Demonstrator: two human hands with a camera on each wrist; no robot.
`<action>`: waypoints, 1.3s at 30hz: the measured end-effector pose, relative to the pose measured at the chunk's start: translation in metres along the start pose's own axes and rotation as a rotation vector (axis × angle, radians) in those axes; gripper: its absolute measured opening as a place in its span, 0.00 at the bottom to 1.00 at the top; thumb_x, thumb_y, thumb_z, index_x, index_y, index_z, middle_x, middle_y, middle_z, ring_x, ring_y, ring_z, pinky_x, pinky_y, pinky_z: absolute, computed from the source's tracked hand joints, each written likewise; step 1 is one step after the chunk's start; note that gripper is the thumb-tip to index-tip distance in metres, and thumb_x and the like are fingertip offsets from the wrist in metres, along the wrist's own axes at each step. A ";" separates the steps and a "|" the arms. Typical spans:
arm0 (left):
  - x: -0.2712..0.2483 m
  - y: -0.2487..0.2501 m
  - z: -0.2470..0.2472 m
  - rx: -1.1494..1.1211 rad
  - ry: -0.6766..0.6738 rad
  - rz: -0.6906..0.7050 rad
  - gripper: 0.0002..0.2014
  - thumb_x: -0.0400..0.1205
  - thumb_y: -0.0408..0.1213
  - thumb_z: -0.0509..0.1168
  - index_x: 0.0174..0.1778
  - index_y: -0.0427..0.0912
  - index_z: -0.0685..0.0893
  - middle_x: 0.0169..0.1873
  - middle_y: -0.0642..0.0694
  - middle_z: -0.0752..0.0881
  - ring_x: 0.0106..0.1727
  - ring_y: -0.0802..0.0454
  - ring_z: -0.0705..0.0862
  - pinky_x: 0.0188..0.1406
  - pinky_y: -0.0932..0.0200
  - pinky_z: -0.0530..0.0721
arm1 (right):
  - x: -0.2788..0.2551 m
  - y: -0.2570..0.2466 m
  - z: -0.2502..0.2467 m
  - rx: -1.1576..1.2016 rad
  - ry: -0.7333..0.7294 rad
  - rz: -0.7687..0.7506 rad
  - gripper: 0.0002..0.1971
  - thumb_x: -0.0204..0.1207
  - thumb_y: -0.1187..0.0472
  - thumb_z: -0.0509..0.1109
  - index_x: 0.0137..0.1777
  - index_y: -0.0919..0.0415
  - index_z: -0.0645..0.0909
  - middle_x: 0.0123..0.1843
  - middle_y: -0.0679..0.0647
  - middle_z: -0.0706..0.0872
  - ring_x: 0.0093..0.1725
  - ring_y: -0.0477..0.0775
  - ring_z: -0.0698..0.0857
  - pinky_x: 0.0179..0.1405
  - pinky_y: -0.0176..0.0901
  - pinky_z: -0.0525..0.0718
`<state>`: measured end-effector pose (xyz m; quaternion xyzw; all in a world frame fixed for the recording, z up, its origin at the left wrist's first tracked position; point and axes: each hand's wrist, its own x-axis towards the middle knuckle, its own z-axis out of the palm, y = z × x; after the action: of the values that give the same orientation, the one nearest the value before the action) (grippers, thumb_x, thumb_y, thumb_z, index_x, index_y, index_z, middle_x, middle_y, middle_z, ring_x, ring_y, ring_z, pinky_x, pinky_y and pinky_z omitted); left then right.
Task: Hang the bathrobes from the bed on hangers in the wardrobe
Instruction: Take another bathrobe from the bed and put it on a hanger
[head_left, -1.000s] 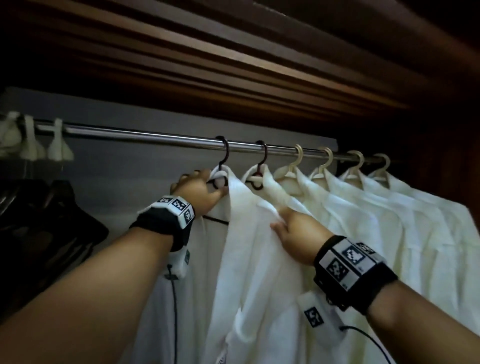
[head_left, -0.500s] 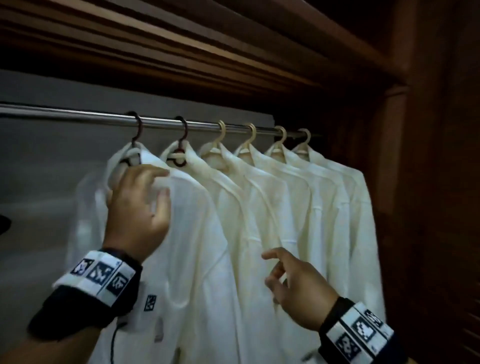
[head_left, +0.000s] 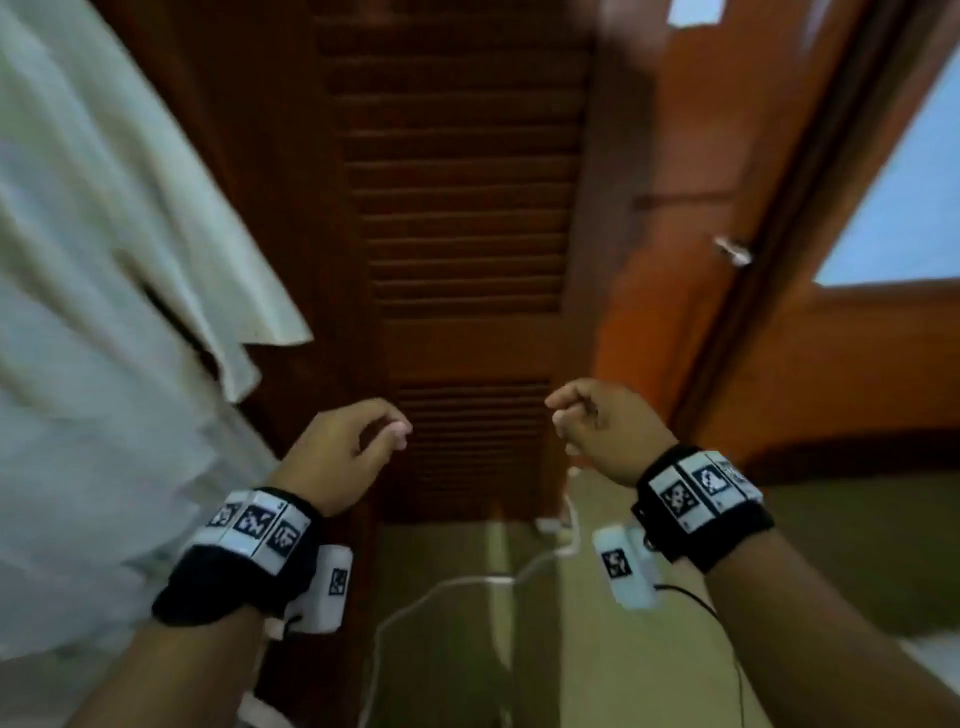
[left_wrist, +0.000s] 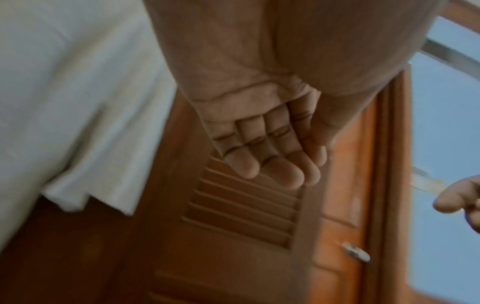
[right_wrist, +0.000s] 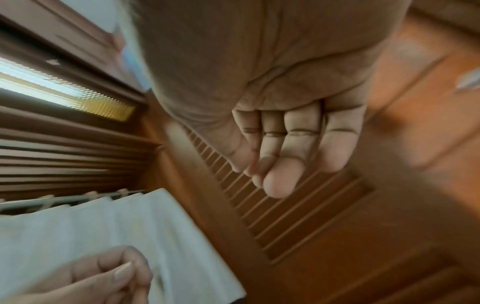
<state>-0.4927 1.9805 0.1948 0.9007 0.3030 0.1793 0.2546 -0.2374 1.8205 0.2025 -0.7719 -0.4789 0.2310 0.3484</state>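
Both hands hang free in front of the louvred wardrobe door (head_left: 462, 218), holding nothing. Left hand (head_left: 337, 457) floats with its fingers (left_wrist: 272, 156) loosely curled and close together, thumb tip near the forefinger with only air between them. Right hand (head_left: 602, 426) is level with it and well apart, its fingers (right_wrist: 285, 148) curled slackly inward toward the palm, nothing in its grasp. Each wrist wears a black band with printed markers (head_left: 701, 493) and a small white camera unit (head_left: 626, 566) with a cable.

White bathrobes (head_left: 104, 312) hang at the left, filling that side of the head view. Their lower hems (head_left: 260, 332) end just left of the door's slats, and the nearest cloth edge runs close beside the left wrist; whether it touches is unclear in the blur. From the right wrist, a row of hangers (right_wrist: 64, 200) shows above the robes' shoulders.

Between the two hands lies an open gap, backed by the slatted panel. To the right is an orange-brown door (head_left: 701, 260) with a small metal handle (head_left: 732, 249), then a pale window pane (head_left: 909, 182). Below, greenish floor (head_left: 519, 649) carries a trailing white cable (head_left: 441, 592).
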 end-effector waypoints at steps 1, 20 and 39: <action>0.003 0.024 0.038 -0.017 -0.112 0.035 0.06 0.85 0.47 0.61 0.47 0.58 0.83 0.39 0.63 0.88 0.37 0.62 0.86 0.39 0.58 0.85 | -0.036 0.033 -0.017 -0.025 0.067 0.082 0.06 0.81 0.58 0.65 0.50 0.46 0.81 0.40 0.48 0.88 0.35 0.37 0.86 0.36 0.30 0.79; -0.203 0.697 0.526 -0.143 -1.078 1.123 0.07 0.85 0.43 0.63 0.43 0.53 0.84 0.37 0.59 0.89 0.37 0.62 0.86 0.42 0.55 0.86 | -0.828 0.302 -0.214 0.061 1.077 1.276 0.04 0.80 0.57 0.67 0.50 0.47 0.82 0.38 0.48 0.89 0.33 0.43 0.88 0.43 0.43 0.85; -0.530 1.055 0.783 0.055 -1.494 1.626 0.06 0.83 0.44 0.64 0.41 0.53 0.83 0.37 0.56 0.88 0.39 0.57 0.87 0.46 0.52 0.87 | -1.204 0.411 -0.249 0.217 1.342 1.748 0.04 0.79 0.51 0.66 0.51 0.45 0.81 0.37 0.42 0.87 0.33 0.37 0.87 0.44 0.43 0.85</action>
<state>-0.0384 0.6446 0.0726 0.7181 -0.6060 -0.3029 0.1596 -0.3512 0.5353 0.0797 -0.7779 0.5400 -0.0273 0.3202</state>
